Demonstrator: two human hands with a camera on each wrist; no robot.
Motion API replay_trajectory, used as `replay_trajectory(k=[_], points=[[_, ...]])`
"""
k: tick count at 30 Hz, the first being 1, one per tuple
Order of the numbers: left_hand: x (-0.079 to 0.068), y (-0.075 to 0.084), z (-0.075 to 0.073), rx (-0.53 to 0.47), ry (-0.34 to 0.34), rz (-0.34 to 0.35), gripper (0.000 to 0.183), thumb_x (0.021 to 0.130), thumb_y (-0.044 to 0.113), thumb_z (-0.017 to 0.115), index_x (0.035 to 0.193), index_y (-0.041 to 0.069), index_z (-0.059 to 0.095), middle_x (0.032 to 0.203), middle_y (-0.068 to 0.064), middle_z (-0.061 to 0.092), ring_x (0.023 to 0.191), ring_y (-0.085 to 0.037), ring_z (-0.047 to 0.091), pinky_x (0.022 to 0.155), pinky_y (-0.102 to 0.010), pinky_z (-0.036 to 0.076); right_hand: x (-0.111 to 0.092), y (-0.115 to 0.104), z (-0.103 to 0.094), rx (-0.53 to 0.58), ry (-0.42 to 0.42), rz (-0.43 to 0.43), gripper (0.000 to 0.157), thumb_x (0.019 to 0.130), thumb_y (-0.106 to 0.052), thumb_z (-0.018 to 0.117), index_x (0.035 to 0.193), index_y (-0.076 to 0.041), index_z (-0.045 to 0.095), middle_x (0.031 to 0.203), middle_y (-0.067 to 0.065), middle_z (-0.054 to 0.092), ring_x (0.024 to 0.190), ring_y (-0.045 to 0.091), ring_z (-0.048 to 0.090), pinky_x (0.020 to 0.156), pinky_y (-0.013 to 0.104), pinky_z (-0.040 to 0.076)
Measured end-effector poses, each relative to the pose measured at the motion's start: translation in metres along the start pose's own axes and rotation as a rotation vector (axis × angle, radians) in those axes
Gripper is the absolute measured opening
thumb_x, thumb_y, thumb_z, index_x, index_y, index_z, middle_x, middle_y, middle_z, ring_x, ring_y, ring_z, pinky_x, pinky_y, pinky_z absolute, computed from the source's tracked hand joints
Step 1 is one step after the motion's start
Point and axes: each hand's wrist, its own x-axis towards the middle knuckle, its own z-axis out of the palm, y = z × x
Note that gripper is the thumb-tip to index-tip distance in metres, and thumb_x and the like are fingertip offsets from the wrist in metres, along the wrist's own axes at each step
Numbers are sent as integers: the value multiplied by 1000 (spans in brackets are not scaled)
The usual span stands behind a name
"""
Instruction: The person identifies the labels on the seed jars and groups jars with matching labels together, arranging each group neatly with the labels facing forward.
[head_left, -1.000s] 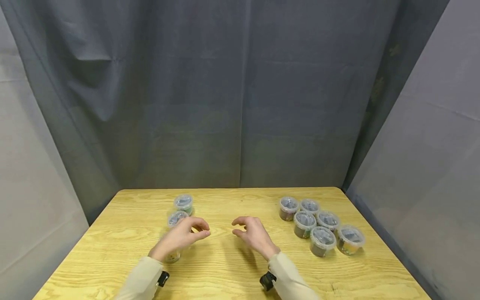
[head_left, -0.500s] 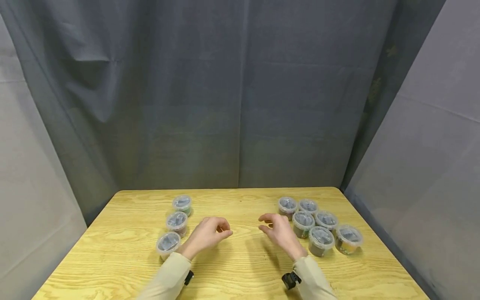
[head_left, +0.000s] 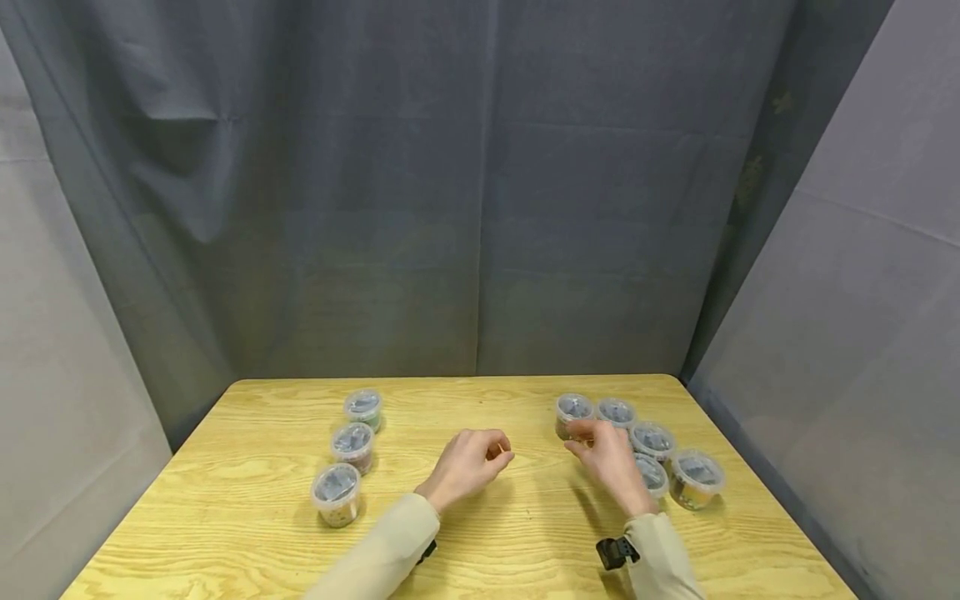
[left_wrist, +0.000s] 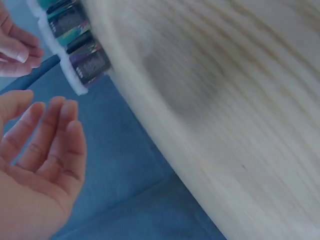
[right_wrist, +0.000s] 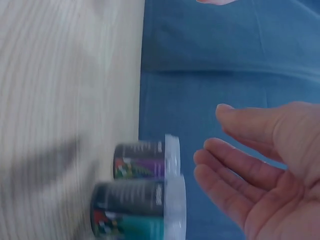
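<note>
My left hand [head_left: 467,467] is over the middle of the table, holding nothing, with loosely bent fingers, as the left wrist view also shows. My right hand [head_left: 606,467] hovers at the inner edge of the right-hand group of small lidded plastic tubs [head_left: 652,439], covering part of it in the head view. No tub is in its grasp. In the right wrist view its fingers are spread from the thumb, beside the lids of a purple-labelled tub [right_wrist: 145,169] and a teal-labelled tub [right_wrist: 131,210]. A yellow-labelled tub [head_left: 697,478] stands at that group's near right.
Three more lidded tubs stand in a slanting row on the left: a far one [head_left: 364,408], a middle one [head_left: 352,445] and a near one [head_left: 337,493]. Behind the wooden table [head_left: 247,475] hangs a dark grey-blue curtain [head_left: 360,208], with pale side panels [head_left: 862,333].
Both hands have moved right across the table, the left one away from the left row, the right one to the right-hand group. The left row is now fully uncovered. The tubs stay put.
</note>
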Motion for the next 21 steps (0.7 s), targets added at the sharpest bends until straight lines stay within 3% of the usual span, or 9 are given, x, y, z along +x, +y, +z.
replay_trajectory(k=[8, 16, 21], points=[[19, 12, 18, 26, -110, 133, 14, 94, 24, 66, 101, 14, 72, 79, 10, 69, 67, 6, 55, 63, -13, 47, -4, 18, -22, -33, 13, 77, 26, 92, -10, 67, 117, -2, 70, 112, 21, 69, 100, 34, 65, 81, 49, 56], [23, 31, 42, 34, -161, 182, 12, 95, 24, 66, 101, 16, 73, 80, 10, 70, 65, 8, 54, 61, -9, 45, -7, 37, -40, -75, 8, 114, 14, 91, -11, 68, 101, -2, 73, 98, 16, 71, 86, 28, 66, 70, 43, 56], [25, 43, 55, 40, -207, 199, 12, 95, 25, 65, 102, 18, 73, 81, 13, 69, 65, 8, 54, 60, -8, 44, -8, 47, -52, -86, -33, 126, 18, 91, -12, 68, 105, -1, 72, 100, 16, 72, 85, 29, 67, 69, 42, 56]])
